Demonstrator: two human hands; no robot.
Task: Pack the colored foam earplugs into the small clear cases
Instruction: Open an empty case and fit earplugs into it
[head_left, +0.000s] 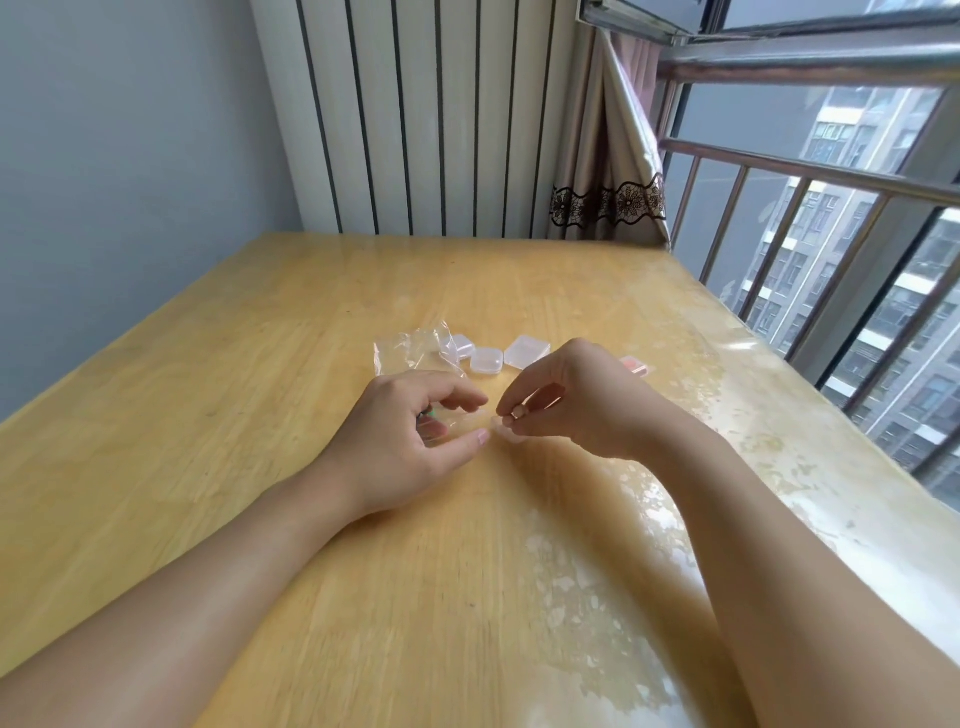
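Both hands, left (410, 436) and right (566, 395), are pinched on a clear case (462, 423); three cases (488, 358) beyond it remain unfilled, apparently.

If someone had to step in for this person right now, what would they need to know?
Left hand grips a small clear case with something green inside. Right hand pinches the same case's near end, apparently working the lid; open or closed cannot be told.
Three more clear cases lie shut beyond the hands on the table, beside a crumpled clear bag. A case with orange earplugs peeks out behind the right wrist.
Done: seemingly that one. Left: finish the held case, then fill the others.
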